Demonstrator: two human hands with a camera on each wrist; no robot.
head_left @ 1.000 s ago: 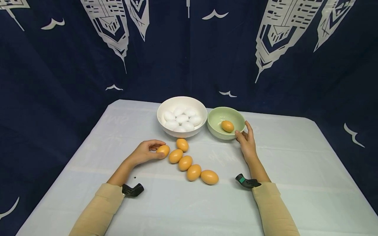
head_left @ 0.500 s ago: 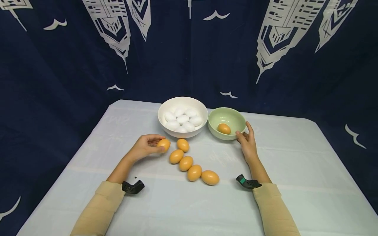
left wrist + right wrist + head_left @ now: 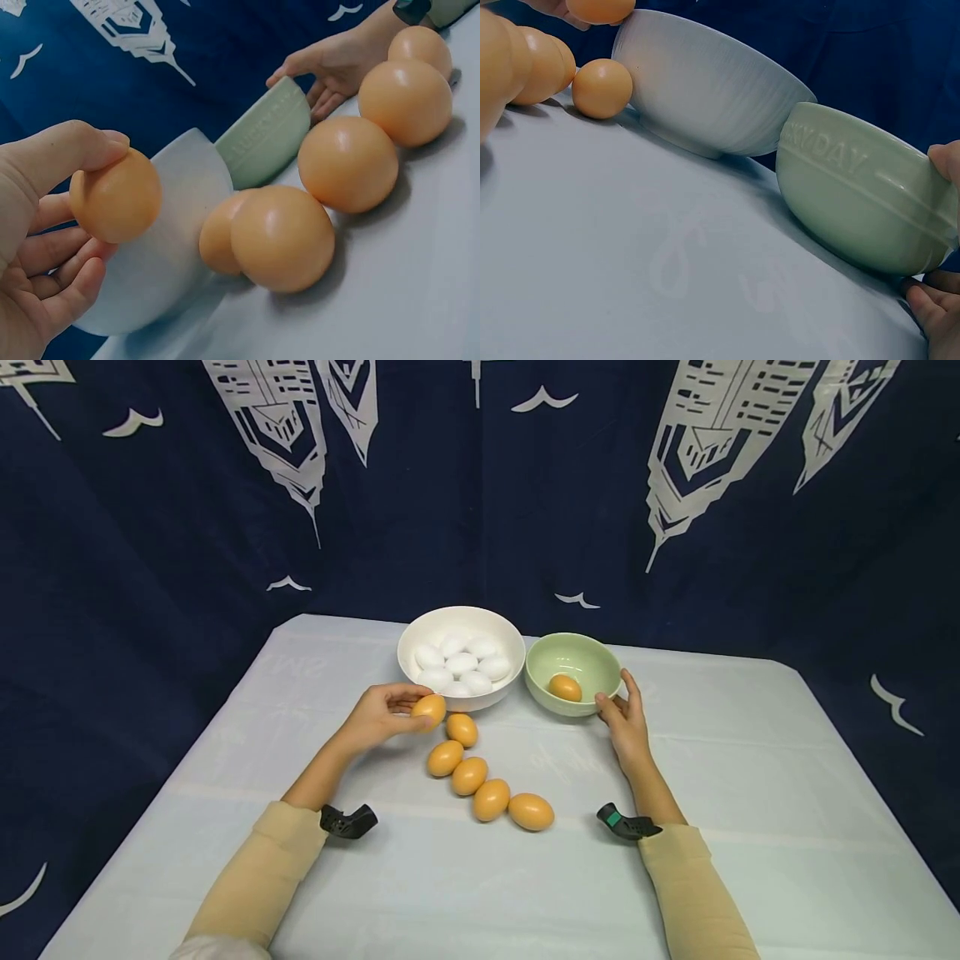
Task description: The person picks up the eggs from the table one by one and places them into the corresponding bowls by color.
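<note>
My left hand (image 3: 385, 717) pinches a brown egg (image 3: 120, 196) between thumb and fingers, lifted in front of the white bowl's near left side. With thumb and fingers, my right hand (image 3: 627, 720) grips the right rim of a green bowl (image 3: 862, 196). Inside that bowl lies one brown egg (image 3: 565, 687). The white bowl (image 3: 411, 670), touching or nearly touching the green one, holds several white eggs (image 3: 461, 664). In front of the bowls, several brown eggs (image 3: 469, 776) lie in a slanting row on the table, the farthest (image 3: 602, 88) close to the white bowl.
A white cloth covers the table (image 3: 720, 760). Behind its far edge hangs a dark blue curtain (image 3: 480, 510) with white building and bird prints. Each wrist wears a black camera mount (image 3: 348, 822).
My left hand has raised its egg off the table and carried it away from me and to the right, toward the white bowl. The egg in the green bowl has rolled left. My right hand stays put.
</note>
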